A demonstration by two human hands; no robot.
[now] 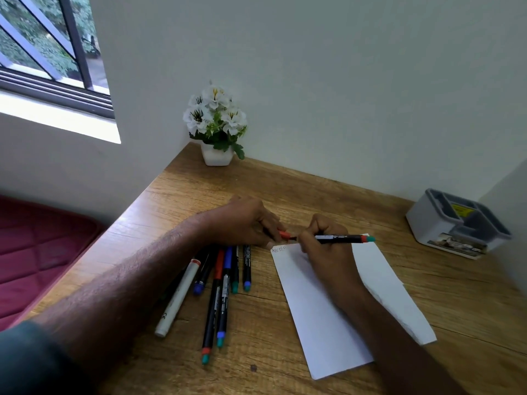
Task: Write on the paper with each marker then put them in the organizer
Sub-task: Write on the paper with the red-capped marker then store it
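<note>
My right hand [322,246] grips a black marker [342,238] with a red band and teal end, held level over the top edge of the white paper [336,315]. My left hand [242,220] pinches the marker's red cap [284,234] at the tip end; cap and barrel look slightly apart. Small handwriting [278,249] sits at the paper's top left corner. Several more markers [219,292] lie in a loose bunch on the wooden desk [285,189], left of the paper and under my left wrist. The grey organizer [456,223] stands at the far right.
A white pot of white flowers [216,126] stands in the desk's back corner against the wall. A white marker [178,297] lies leftmost in the bunch. A red cushion [37,252] lies beyond the desk's left edge, below a window [48,47].
</note>
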